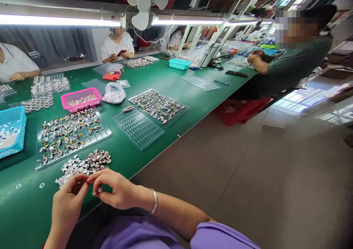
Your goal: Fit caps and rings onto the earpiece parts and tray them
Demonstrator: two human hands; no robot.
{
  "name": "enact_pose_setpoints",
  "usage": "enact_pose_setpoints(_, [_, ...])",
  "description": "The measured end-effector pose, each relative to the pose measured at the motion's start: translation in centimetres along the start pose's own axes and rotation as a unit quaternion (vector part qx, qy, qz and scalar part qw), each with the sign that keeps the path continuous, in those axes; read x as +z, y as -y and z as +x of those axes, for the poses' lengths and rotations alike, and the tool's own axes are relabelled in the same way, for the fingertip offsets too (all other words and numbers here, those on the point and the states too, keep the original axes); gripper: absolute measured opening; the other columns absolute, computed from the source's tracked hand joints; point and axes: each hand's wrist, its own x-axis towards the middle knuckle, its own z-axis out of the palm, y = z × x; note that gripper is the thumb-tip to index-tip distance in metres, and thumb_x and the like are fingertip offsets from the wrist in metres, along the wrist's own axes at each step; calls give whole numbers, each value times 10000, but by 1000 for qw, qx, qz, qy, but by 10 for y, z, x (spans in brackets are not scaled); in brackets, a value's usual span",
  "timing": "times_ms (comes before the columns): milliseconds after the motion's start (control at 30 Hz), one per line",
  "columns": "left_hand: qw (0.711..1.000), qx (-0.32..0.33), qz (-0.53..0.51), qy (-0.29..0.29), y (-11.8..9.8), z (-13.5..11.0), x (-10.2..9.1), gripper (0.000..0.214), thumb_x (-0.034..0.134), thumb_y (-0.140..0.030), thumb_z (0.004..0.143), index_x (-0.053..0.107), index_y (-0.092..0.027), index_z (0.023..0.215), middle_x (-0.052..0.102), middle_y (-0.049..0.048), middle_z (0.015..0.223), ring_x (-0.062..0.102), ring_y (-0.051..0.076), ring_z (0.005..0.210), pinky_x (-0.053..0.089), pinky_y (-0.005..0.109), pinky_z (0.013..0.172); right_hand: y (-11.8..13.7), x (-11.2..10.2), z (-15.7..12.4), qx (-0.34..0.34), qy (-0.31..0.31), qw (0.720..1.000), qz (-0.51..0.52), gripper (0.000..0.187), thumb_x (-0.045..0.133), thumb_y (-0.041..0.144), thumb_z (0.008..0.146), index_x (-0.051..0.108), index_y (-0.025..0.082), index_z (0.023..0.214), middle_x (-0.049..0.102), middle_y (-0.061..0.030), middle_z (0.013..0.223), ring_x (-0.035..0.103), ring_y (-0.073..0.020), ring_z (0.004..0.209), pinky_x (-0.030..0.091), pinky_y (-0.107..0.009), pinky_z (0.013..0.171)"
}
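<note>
My left hand and my right hand meet at the near edge of the green table. Both pinch a small metal part with a yellow tip between their fingertips. A silver bangle circles my right wrist. Just beyond my fingers lies a loose pile of small round silver and white caps. Behind the pile a clear plastic tray holds several small metal parts. My sleeves are purple.
An empty clear grid tray and a filled one lie to the right. A pink basket, a blue basket and a plastic bag stand further back. Other people sit around the table. Concrete floor runs along the right.
</note>
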Motion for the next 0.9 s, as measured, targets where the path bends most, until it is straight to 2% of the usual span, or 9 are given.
enact_pose_setpoints(67, [994, -50, -94, 14, 0, -3, 0, 314, 715, -511, 717, 731, -223, 840, 797, 33, 817, 760, 235, 743, 610, 295, 683, 2, -1, 1, -27, 8, 999, -33, 127, 614, 71, 815, 586, 181, 873, 661, -108, 1206, 597, -181, 1172, 450, -346, 1048])
enact_pose_setpoints(200, [974, -113, -191, 39, -2, -6, -4, 388, 833, -500, 609, 777, -212, 862, 810, 64, 893, 764, 274, 851, 623, 335, 780, 1, -2, 1, -62, 25, 994, -87, 148, 605, 67, 802, 582, 190, 882, 666, -98, 1197, 603, -188, 1163, 464, -342, 1035])
enact_pose_setpoints(300, [965, -128, -228, 34, -5, -8, -4, 426, 880, -470, 561, 786, -209, 885, 810, 69, 916, 763, 266, 864, 628, 320, 779, 2, -3, 2, -58, 40, 992, -103, 164, 604, 59, 790, 579, 190, 886, 668, -107, 1207, 609, -191, 1166, 469, -346, 1033])
enact_pose_setpoints(367, [961, -121, -248, 0, -7, -10, -3, 415, 896, -436, 554, 781, -213, 885, 809, 52, 888, 763, 234, 821, 630, 279, 738, 5, -4, 2, -50, 41, 994, -93, 165, 599, 55, 791, 575, 190, 884, 670, -113, 1213, 604, -191, 1192, 461, -350, 1047])
enact_pose_setpoints(500, [952, -88, -282, -84, -11, -16, 5, 322, 899, -353, 590, 761, -223, 851, 802, 14, 835, 757, 171, 760, 615, 198, 691, 17, -8, 1, -32, 14, 999, 0, 144, 585, 57, 807, 565, 192, 852, 680, -125, 1218, 582, -191, 1263, 438, -351, 1072])
enact_pose_setpoints(600, [946, -65, -291, -126, -10, -24, 11, 273, 882, -334, 628, 777, -211, 847, 806, 31, 826, 759, 163, 736, 613, 183, 686, 27, -10, -2, -4, -11, 995, 101, 112, 592, 77, 825, 576, 186, 844, 680, -138, 1232, 597, -207, 1253, 458, -346, 1041])
enact_pose_setpoints(733, [946, -68, -286, -139, -6, -33, 17, 300, 881, -350, 623, 796, -223, 881, 811, 42, 872, 764, 182, 770, 624, 215, 714, 36, -9, -8, 53, -33, 981, 181, 86, 597, 93, 843, 590, 176, 863, 674, -142, 1244, 645, -201, 1145, 504, -319, 936])
enact_pose_setpoints(900, [946, -59, -286, -142, -4, -39, 21, 268, 879, -347, 624, 803, -252, 863, 812, 23, 852, 767, 177, 775, 623, 212, 731, 39, -6, -13, 90, -31, 971, 217, 43, 604, 148, 874, 582, 184, 866, 685, -124, 1194, 637, -191, 1107, 486, -318, 914])
